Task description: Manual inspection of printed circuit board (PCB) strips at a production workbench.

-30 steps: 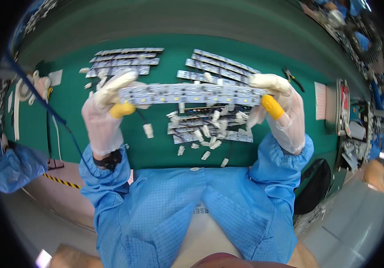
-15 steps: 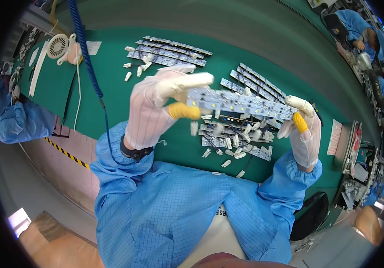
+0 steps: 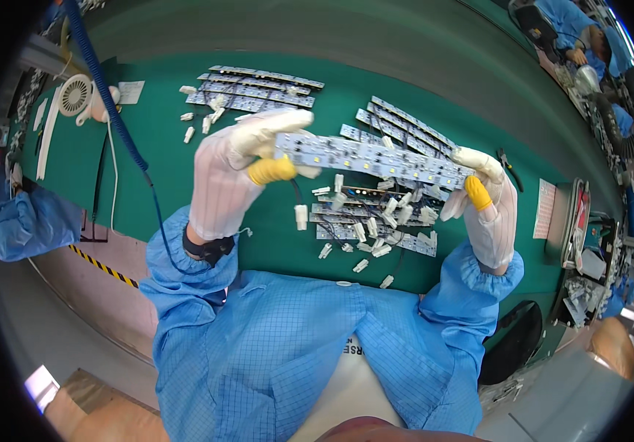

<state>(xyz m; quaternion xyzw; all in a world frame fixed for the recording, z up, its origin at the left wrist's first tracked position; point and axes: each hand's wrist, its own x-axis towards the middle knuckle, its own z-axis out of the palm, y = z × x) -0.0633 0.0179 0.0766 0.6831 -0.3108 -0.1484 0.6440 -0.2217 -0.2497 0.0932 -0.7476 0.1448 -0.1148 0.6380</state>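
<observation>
Between my two hands, above the bench, a long white LED circuit board (image 3: 376, 159) is held by its ends, its face with small yellow LEDs turned toward me. My left hand (image 3: 239, 158), in a striped glove with a yellow thumb cover, is closed on the left end. My right hand (image 3: 488, 193), gloved alike, pinches the right end between fingers and yellow-covered thumb. A white connector plug (image 3: 301, 217) hangs on a dark wire below the board's left end. Beneath lie more LED boards (image 3: 425, 244) with several loose white connectors (image 3: 382, 250), partly hidden by the held board.
On the green bench (image 3: 147, 210), LED boards (image 3: 254, 90) lie at the back left, others (image 3: 398, 121) behind the held board. Pliers (image 3: 509, 169) rest at right beside a printed sheet (image 3: 544, 210). A small fan (image 3: 76, 96) and coiled blue cord (image 3: 103, 81) are left. Co-workers sit on both sides.
The scene has shifted left in the picture. Both hands still hold the board, which now looks sharper and slightly longer. The wire to the hanging plug now shows clearly.
</observation>
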